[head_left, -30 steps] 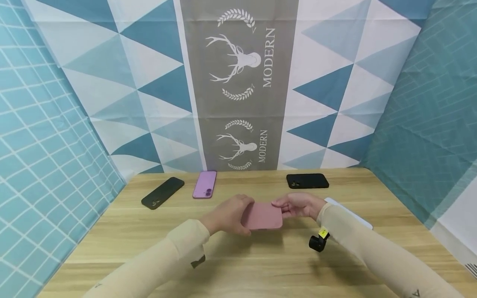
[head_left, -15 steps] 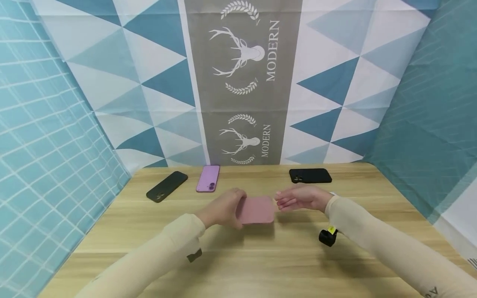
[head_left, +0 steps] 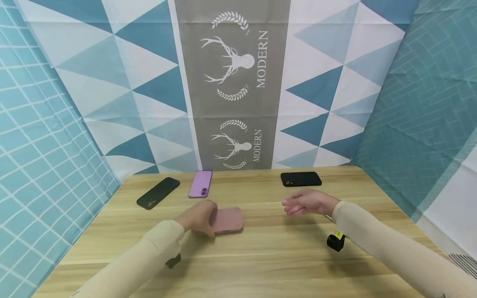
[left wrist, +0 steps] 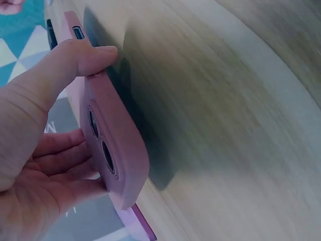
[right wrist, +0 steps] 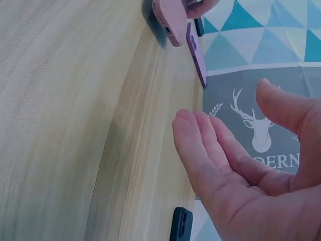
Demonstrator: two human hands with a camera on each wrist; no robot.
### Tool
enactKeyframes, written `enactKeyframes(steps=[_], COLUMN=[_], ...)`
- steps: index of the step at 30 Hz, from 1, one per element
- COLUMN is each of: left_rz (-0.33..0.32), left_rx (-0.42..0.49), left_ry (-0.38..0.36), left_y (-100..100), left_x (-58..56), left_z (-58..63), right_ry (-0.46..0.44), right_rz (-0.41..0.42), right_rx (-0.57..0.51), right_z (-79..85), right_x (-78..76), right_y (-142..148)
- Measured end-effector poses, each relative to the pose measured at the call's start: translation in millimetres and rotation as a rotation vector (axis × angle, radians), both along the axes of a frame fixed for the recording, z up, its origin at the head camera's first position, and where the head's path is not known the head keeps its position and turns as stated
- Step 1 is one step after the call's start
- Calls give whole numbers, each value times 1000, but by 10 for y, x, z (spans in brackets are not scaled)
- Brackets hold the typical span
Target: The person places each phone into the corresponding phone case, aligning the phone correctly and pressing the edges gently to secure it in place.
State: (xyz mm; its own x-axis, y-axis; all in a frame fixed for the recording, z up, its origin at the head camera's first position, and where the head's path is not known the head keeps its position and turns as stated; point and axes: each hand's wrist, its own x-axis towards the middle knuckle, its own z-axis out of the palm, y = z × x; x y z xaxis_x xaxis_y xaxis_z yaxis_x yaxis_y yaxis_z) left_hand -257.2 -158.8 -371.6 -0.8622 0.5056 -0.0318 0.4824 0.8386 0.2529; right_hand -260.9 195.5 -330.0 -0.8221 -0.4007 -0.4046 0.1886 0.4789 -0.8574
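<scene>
Left hand (head_left: pixel 197 216) grips a matte pink, round-cornered phone (head_left: pixel 229 220) edgewise; right hand (head_left: pixel 309 201), fingers loosely bent, hovers empty over wood-grained table (head_left: pixel 261 265)

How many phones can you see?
4: a pink phone in the left hand; a dark phone and a purple phone at the back left; a black phone at the back right. More may hide behind the right sleeve.

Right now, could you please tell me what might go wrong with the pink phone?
Only the left hand grips the pink phone, by its edges, while the right hand is apart from it, so it might slip. Carried forward, it could bump the purple phone lying just beyond the left hand.
</scene>
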Motion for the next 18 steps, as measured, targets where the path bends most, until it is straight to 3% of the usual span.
enactKeyframes(steps=[11,18], left_rz=[9,2], left_rx=[-18,-17], left_ry=[-8,-21], left_y=[-92,-144], left_x=[-20,-19], left_z=[-3,-21], right_ry=[-20,-93], right_rz=[-8,23], right_rx=[-36,-127], right_z=[-10,-24], right_x=[-18,-7], right_y=[0,-9])
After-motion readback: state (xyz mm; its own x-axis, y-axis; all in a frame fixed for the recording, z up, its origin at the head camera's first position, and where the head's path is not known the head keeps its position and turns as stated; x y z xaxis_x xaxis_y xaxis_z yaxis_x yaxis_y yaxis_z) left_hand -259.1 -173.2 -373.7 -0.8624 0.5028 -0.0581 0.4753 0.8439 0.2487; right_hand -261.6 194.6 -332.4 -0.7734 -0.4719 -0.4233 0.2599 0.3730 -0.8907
